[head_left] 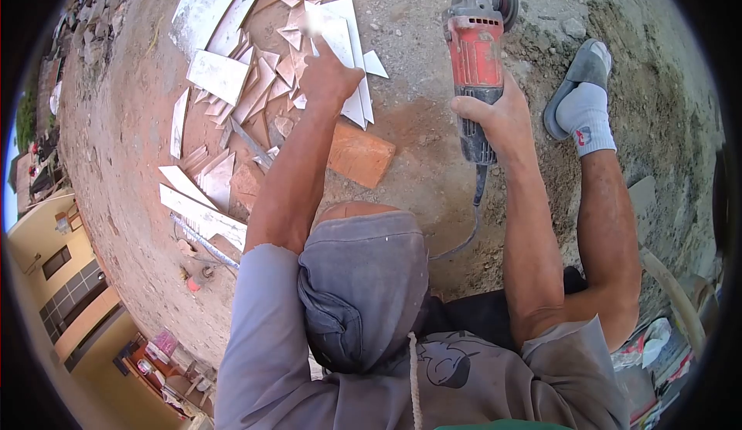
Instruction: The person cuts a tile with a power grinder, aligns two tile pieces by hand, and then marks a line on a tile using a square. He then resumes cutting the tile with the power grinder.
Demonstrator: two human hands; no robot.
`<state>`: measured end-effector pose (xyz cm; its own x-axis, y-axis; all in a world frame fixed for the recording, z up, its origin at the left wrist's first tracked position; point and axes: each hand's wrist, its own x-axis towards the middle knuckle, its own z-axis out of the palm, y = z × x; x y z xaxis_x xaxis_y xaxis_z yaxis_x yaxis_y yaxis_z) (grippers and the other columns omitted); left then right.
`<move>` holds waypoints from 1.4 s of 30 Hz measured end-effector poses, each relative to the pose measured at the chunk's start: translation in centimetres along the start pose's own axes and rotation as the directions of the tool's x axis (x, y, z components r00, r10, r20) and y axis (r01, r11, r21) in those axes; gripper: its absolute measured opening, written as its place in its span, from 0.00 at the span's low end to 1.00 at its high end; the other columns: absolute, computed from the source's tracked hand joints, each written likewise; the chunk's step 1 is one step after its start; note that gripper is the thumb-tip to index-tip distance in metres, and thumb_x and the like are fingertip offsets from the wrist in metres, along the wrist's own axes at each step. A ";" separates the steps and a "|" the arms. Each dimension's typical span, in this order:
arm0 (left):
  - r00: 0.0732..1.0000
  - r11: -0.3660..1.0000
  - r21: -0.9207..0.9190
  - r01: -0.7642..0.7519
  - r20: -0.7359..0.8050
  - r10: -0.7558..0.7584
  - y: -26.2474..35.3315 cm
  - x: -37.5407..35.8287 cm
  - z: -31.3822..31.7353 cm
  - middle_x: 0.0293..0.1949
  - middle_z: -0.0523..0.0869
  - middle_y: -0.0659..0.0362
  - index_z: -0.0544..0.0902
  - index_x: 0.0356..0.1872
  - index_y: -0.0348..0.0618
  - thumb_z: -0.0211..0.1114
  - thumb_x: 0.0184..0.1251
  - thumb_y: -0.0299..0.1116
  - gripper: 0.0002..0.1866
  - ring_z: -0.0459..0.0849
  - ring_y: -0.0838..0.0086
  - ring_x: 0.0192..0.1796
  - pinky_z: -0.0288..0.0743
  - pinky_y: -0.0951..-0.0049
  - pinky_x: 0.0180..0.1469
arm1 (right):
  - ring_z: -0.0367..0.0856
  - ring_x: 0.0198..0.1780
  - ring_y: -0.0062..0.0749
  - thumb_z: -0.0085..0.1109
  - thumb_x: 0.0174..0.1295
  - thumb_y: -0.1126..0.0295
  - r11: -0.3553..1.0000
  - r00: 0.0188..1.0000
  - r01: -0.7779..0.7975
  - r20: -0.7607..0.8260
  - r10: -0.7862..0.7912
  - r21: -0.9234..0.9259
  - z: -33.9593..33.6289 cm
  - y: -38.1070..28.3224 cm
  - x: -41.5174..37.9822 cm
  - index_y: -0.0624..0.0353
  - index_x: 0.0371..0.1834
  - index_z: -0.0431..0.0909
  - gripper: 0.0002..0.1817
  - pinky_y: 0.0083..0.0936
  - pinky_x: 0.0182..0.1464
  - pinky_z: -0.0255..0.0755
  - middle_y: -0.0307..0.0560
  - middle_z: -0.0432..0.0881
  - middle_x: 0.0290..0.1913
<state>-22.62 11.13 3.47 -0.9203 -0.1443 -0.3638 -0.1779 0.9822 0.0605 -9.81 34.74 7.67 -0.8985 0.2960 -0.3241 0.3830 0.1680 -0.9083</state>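
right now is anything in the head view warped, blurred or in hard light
Head view: fisheye bends the ground and blackens the corners; hard sun on the tile pieces; a smudged patch blurs the left hand's fingertips; the angle grinder in the right hand looks sharp.

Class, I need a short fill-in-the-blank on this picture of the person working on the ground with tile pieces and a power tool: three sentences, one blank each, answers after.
1. The right hand grips a red angle ____ by its body.
2. The left hand reaches onto a pile of cut ____ pieces.
3. Beside the left forearm an orange ____ lies on the dirt ground.

Missing words: grinder; tile; brick
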 end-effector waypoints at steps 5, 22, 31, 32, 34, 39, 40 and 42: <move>0.999 1.000 0.016 0.006 -0.046 -0.005 0.4 0.2 0.9 0.59 0.75 0.33 0.48 0.77 0.36 0.74 0.48 0.49 0.59 0.83 0.45 0.55 0.79 0.55 0.56 | 0.85 0.41 0.37 0.76 0.35 0.53 1.000 1.000 -0.018 0.000 0.018 -0.007 0.0 0.4 0.5 0.67 0.51 0.76 0.40 0.32 0.47 0.77 0.52 0.84 0.41; 0.999 0.999 -0.032 0.007 -0.035 -0.008 -0.4 0.0 2.0 0.59 0.73 0.32 0.47 0.76 0.37 0.76 0.47 0.47 0.60 0.83 0.43 0.54 0.79 0.52 0.55 | 0.78 0.34 0.25 0.74 0.40 0.58 0.997 1.000 0.023 -0.003 -0.023 0.080 -0.4 0.2 -0.1 0.63 0.49 0.76 0.32 0.24 0.41 0.72 0.40 0.79 0.34; 0.973 0.980 -0.102 -0.170 -0.173 0.151 -7.0 -4.4 -1.9 0.56 0.80 0.39 0.56 0.73 0.39 0.76 0.45 0.46 0.54 0.83 0.46 0.56 0.77 0.52 0.57 | 0.82 0.30 0.29 0.75 0.40 0.56 0.993 0.997 0.079 -0.027 -0.077 0.083 0.4 -0.4 -1.4 0.65 0.44 0.77 0.31 0.27 0.36 0.77 0.45 0.83 0.31; 0.970 0.975 -0.148 -0.167 -0.201 0.136 -7.4 -5.2 -2.0 0.55 0.82 0.40 0.59 0.71 0.39 0.77 0.44 0.45 0.52 0.83 0.49 0.56 0.76 0.52 0.58 | 0.82 0.29 0.29 0.75 0.40 0.56 0.993 0.997 0.076 -0.022 -0.075 0.084 0.6 -0.8 -1.7 0.64 0.44 0.77 0.31 0.27 0.36 0.77 0.45 0.83 0.31; 0.964 0.972 -0.146 -0.186 -0.220 0.151 -8.6 -7.1 -1.2 0.57 0.81 0.39 0.57 0.73 0.41 0.76 0.45 0.45 0.53 0.83 0.48 0.57 0.76 0.51 0.58 | 0.83 0.31 0.30 0.75 0.39 0.56 0.994 0.997 0.072 -0.007 -0.072 0.080 1.1 -1.3 -2.7 0.65 0.45 0.77 0.32 0.28 0.37 0.77 0.47 0.83 0.32; 0.987 0.983 -0.111 -0.146 -0.077 0.138 -10.3 -10.6 2.2 0.55 0.79 0.39 0.52 0.76 0.43 0.75 0.46 0.39 0.55 0.83 0.46 0.53 0.79 0.51 0.53 | 0.78 0.33 0.23 0.74 0.42 0.58 0.994 0.995 0.101 0.021 -0.101 -0.047 1.6 -2.0 -4.9 0.63 0.51 0.76 0.33 0.23 0.39 0.73 0.40 0.79 0.34; 0.986 0.981 -0.126 -0.149 -0.090 0.138 -10.3 -10.6 2.2 0.55 0.79 0.39 0.52 0.76 0.43 0.75 0.46 0.39 0.55 0.83 0.46 0.53 0.79 0.51 0.53 | 0.78 0.34 0.23 0.75 0.42 0.58 0.994 0.995 0.094 0.027 -0.093 -0.059 1.7 -2.3 -5.2 0.64 0.51 0.76 0.33 0.23 0.40 0.73 0.41 0.80 0.35; 0.984 0.975 -0.141 -0.172 -0.080 0.162 -10.3 -10.9 2.4 0.55 0.78 0.38 0.48 0.77 0.43 0.74 0.47 0.38 0.57 0.83 0.46 0.53 0.80 0.52 0.52 | 0.79 0.35 0.24 0.75 0.41 0.58 0.996 0.997 0.078 0.017 -0.078 -0.050 2.0 -2.6 -5.7 0.65 0.51 0.75 0.34 0.23 0.41 0.73 0.42 0.80 0.36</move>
<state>-9.91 2.84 4.57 -0.9619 0.0071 -0.2734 -0.0646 0.9655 0.2522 -6.12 30.76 11.32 -0.9291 0.2657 -0.2573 0.3217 0.2374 -0.9166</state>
